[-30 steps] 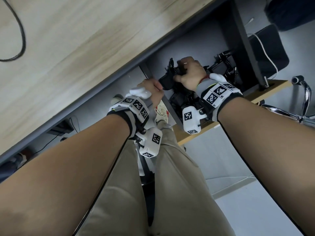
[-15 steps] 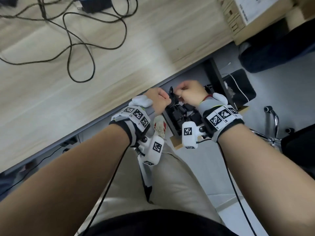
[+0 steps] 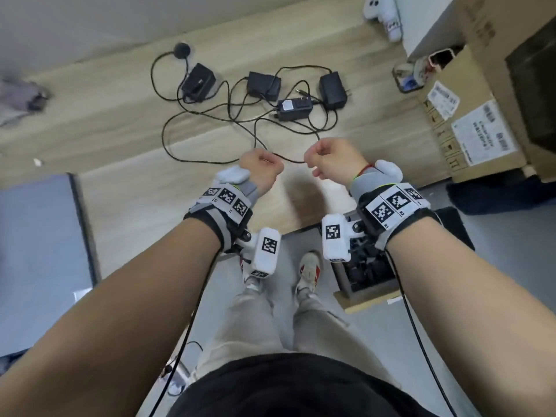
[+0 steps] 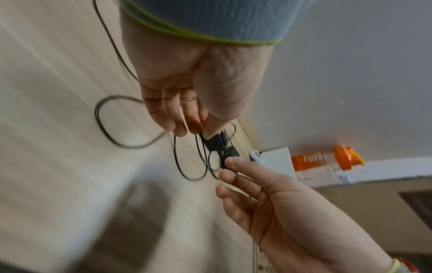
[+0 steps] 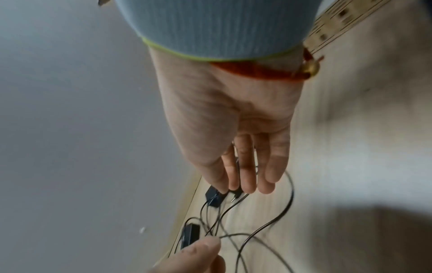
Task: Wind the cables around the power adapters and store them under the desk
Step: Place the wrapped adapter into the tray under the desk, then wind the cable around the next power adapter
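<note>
Several black power adapters lie at the back of the wooden desk (image 3: 126, 121): one at the left (image 3: 198, 81), one in the middle (image 3: 264, 85), one at the right (image 3: 332, 88) and one with a white label (image 3: 293, 109). Their thin black cables (image 3: 210, 115) sprawl in loose tangled loops. The nearest loop (image 3: 290, 160) runs between my two hands. My left hand (image 3: 261, 170) and right hand (image 3: 329, 158) hover side by side over the desk's front part, fingers relaxed and holding nothing. The wrist views show the left hand (image 4: 184, 129) and right hand (image 5: 247, 186) empty above the cables.
Below the desk edge on the right, an open bin (image 3: 365, 291) with dark adapters sits on a wooden shelf (image 3: 368, 303). Cardboard boxes (image 3: 481, 121) crowd the desk's right end, with a white controller (image 3: 380, 13) behind. A grey panel (image 3: 39, 236) stands at the left.
Both hands have come up from the bin under the desk, where they held a black adapter, to above the desktop and now hold nothing. The head view has lifted to show the desk.
</note>
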The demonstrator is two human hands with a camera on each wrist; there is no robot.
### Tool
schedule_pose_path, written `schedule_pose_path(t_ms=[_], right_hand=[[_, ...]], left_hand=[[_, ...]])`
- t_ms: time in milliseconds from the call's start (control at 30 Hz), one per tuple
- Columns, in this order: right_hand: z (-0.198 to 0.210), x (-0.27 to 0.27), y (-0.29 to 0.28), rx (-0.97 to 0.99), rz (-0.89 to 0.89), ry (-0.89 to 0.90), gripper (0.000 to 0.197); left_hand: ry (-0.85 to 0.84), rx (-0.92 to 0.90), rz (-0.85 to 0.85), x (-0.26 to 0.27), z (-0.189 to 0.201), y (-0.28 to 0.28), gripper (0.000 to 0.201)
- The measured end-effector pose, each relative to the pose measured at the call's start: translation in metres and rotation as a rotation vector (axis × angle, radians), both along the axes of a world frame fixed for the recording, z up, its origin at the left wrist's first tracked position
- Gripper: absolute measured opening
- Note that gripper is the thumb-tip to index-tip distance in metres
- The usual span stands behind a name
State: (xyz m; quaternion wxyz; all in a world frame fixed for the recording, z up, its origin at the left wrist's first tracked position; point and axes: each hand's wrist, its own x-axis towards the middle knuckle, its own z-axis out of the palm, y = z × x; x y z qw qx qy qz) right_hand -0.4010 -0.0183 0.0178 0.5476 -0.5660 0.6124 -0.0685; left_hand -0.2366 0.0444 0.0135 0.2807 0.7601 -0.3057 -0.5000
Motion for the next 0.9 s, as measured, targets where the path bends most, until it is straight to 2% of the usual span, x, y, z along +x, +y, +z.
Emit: schedule_pose_path(t_ms=[67,167,233,333,400,467,567,667,833,900], right_hand=[[0.003,0.037,-0.012,-0.041,0.059,0.012,0.001],[0.000,0.075,-0.036,-0.155,0.098,0.119,0.028],[-0.007,0.084,-0.054,-0.244,0.097,0.254,0.041],[-0.020,0.099,-0.076,-0.291,0.080,0.509,0.046],[-0.025,0.103,-0.086,-0.282,0.094,0.610,0.052],[-0.030,0.104,-0.094,-0.267,0.153,0.695,0.051],[-0.031,0.101,-0.098,-0.224,0.231,0.795,0.039],[-0.029,0.099,-0.100,-0.197,0.274,0.742,0.034],[-0.004,0.089,-0.086,-0.159,0.337,0.510,0.044],[0.014,0.087,-0.078,-0.194,0.368,0.417,0.041]], left_hand=[[-0.012,0.004,0.069,0.035,0.002,-0.004,0.014],[-0.023,0.015,0.105,0.073,-0.001,-0.008,0.012],[-0.034,0.021,0.115,0.086,-0.003,-0.009,0.012],[-0.033,0.034,0.140,0.109,-0.008,-0.012,0.010],[-0.023,0.043,0.147,0.119,-0.011,-0.015,0.011],[-0.009,0.049,0.148,0.124,-0.013,-0.017,0.013],[0.003,0.056,0.140,0.125,-0.015,-0.020,0.013],[0.003,0.047,0.108,0.125,-0.008,-0.025,0.005],[-0.059,-0.032,0.027,0.123,0.018,-0.038,0.008],[-0.109,-0.082,-0.018,0.122,0.033,-0.044,0.010]])
